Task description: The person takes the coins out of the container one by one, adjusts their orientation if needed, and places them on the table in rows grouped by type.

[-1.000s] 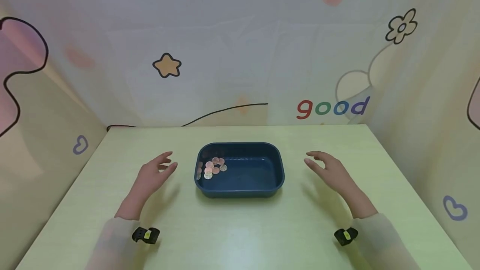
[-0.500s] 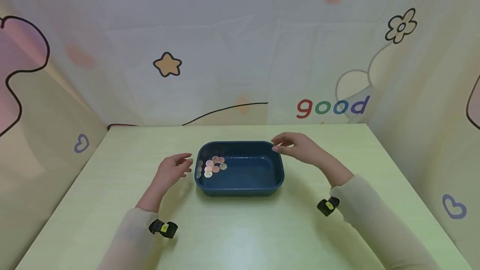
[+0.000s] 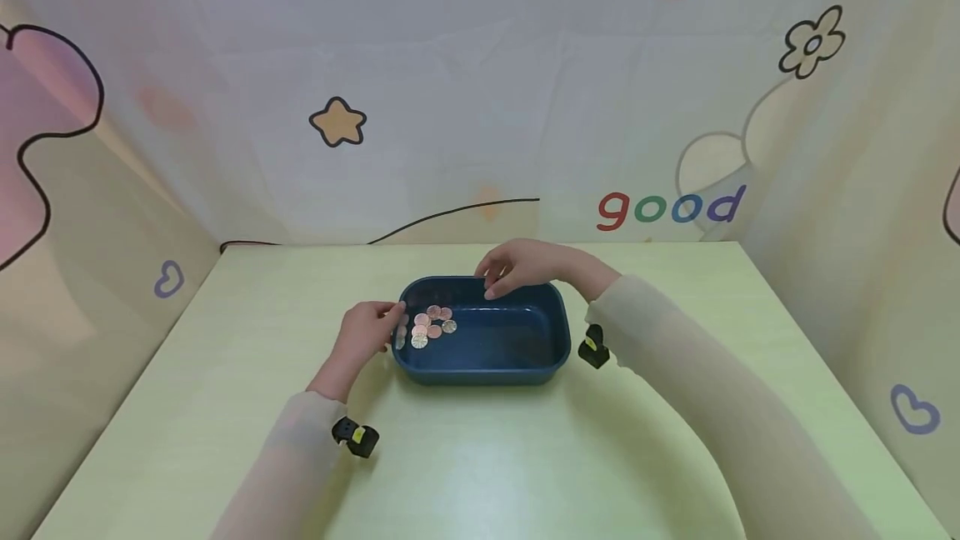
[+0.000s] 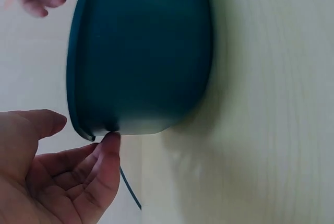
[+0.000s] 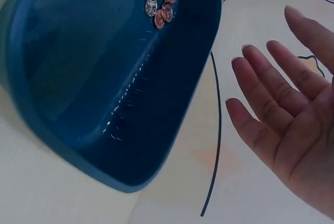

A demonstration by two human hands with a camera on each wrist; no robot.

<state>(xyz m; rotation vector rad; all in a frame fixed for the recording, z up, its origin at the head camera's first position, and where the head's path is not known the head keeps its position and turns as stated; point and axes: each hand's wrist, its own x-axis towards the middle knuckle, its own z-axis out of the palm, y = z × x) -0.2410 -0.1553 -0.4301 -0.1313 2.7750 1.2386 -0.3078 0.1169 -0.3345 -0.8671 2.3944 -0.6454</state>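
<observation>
A blue rectangular tray point(image 3: 498, 340) stands on the table with several copper and silver coins point(image 3: 421, 330) at its left end. At that end is my left hand point(image 3: 363, 332). In the left wrist view its fingertips point(image 4: 110, 139) touch the tray's outer wall below the rim, while the thumb stands a little apart from the rim. My right hand point(image 3: 525, 263) hovers over the tray's far rim, its fingers loosely bent and holding nothing. The right wrist view shows that hand's fingers point(image 5: 271, 104) spread, apart from the tray, with the coins beyond.
The pale table point(image 3: 465, 448) reaches back to a printed cloth point(image 3: 450, 107) that hangs behind and along both sides. Each sleeve carries a small black wrist device, the left one point(image 3: 356, 437) low over the table and the right one point(image 3: 594, 347) beside the tray.
My left hand has moved right and now touches the tray's left end. My right hand has travelled left and away from me, over the far rim. The tray and coins keep their place.
</observation>
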